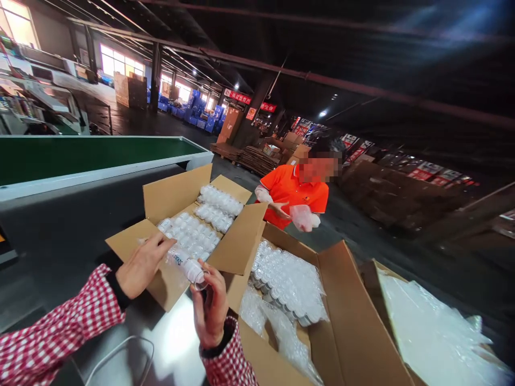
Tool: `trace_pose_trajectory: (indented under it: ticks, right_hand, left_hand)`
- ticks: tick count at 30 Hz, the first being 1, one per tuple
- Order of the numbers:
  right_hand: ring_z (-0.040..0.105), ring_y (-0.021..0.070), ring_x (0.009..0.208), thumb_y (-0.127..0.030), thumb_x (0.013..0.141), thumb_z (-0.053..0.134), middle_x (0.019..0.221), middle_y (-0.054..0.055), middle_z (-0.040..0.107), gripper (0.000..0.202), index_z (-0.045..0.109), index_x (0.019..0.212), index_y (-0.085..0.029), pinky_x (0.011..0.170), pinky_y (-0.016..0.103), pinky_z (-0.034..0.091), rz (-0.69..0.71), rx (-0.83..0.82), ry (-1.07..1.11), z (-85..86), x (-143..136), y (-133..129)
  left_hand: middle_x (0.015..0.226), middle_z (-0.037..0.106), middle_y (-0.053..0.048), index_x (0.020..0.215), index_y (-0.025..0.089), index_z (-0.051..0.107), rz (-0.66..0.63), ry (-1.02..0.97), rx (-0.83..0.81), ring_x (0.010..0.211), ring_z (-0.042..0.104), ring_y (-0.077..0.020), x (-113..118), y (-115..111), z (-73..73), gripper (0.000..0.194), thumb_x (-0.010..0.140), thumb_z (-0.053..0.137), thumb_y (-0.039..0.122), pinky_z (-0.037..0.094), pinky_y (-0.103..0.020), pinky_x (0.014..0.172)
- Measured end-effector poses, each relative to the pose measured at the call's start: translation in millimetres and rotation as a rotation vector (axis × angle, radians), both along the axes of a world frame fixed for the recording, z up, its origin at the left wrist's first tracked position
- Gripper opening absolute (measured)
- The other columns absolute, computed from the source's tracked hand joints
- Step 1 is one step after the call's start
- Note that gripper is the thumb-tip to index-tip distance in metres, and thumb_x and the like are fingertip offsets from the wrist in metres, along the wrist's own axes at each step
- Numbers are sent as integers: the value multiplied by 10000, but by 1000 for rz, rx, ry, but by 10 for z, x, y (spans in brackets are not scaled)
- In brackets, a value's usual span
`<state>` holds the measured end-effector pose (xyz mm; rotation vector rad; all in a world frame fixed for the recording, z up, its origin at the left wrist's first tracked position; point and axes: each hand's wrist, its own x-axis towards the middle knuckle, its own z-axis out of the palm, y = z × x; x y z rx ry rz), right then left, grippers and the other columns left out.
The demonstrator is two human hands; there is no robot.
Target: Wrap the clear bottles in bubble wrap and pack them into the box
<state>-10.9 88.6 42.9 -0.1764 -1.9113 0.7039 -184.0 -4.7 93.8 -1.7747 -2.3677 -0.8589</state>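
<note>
Held low centre of the frame: sleeve of clear bottles (185,264), left hand (140,265) fingers curled on its upper end, right hand (210,308) pinching the capped end above the open box (189,230); loose, slippery wrap, likely to slide out and spill.

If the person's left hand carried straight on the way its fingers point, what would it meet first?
Most likely the clear plastic bottle that the left hand already touches, then the packed bottles in the small open cardboard box; depth is uncertain.
</note>
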Motion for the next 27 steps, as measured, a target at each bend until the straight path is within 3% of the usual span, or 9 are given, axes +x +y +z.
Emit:
trace_pose_trajectory:
  ticks: [3,9,11,18,23,27]
  right_hand:
    - [542,247,1152,-57,827,505,1218,132,547,424,419,1198,-243,912,463,507,-34,19,7,11,-17,11]
    - [574,242,1112,-92,841,511,1170,147,585,405,423,1216,-219,879,425,540,-26,191,-177,46,17,60]
    - [573,235,1109,-93,845,505,1163,139,589,402,421,1217,-223,883,413,540,-5,159,-205,57,49,59]
    - [591,231,1053,-155,871,496,1188,140,558,334,451,1199,-199,822,371,561,-46,-191,-185,102,110,80]
    - [572,234,1099,-134,861,509,1199,140,557,332,457,1178,-216,863,388,543,-63,-161,-80,73,109,70]
    - [568,224,1115,-115,852,521,1204,142,562,391,401,1207,-226,833,363,559,-25,-87,-105,20,85,25]
  left_hand:
    - [911,575,-54,1090,183,605,-87,-207,46,815,578,-174,-12,46,-14,316,865,384,166,468,-292,762]
    - [851,613,-44,938,167,661,-119,-294,54,763,571,-170,-64,143,44,271,802,427,166,447,-297,720]
    - [873,617,-53,937,164,661,-96,-298,92,801,575,-182,-77,165,54,291,805,402,168,451,-314,746]
    - [830,550,-36,835,163,591,-11,-330,190,804,554,-178,-72,275,-26,317,690,339,38,456,-324,775]
    - [843,548,-40,885,166,614,-51,-335,139,796,565,-181,-28,350,-142,268,784,369,126,466,-331,781]
    - [847,608,-53,957,160,664,-101,-398,90,763,600,-178,18,354,-122,305,859,396,265,484,-310,741]
